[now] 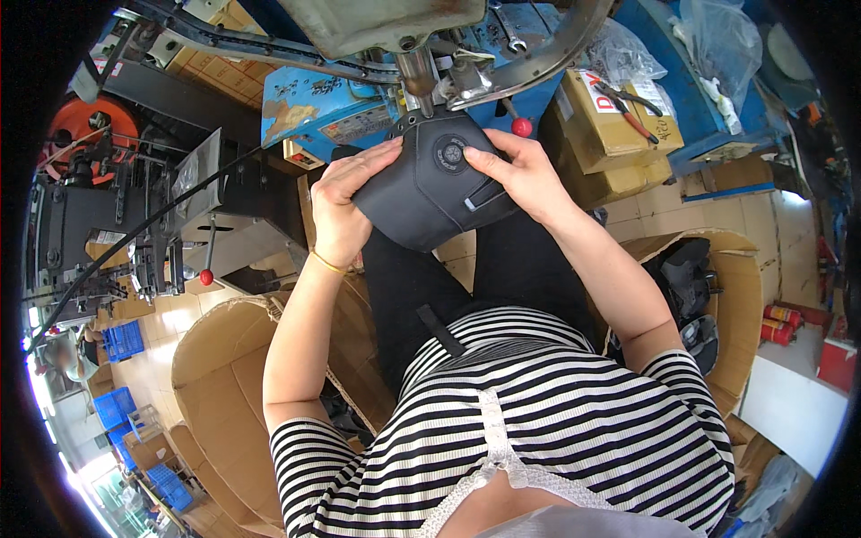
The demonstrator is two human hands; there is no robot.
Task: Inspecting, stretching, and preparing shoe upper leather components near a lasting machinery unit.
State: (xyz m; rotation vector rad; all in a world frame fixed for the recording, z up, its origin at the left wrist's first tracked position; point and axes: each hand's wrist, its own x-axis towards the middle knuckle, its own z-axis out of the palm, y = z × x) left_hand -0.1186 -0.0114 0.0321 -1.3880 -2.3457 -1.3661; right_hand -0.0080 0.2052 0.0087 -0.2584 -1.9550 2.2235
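A black stitched shoe upper, with a round badge and a small slotted trim, is held above my lap. Its far edge, where small eyelets show, lies under the metal ram of a bench press. My left hand grips its left side, fingers laid over the top and the thumb out of sight. On the right side, my right hand pinches it, thumb beside the badge and index finger along the far edge.
A blue machine bed surrounds the press, with a red ball knob. Red-handled pliers rest on a cardboard box at right. Large open cartons stand at my left and right; the right one holds black pieces.
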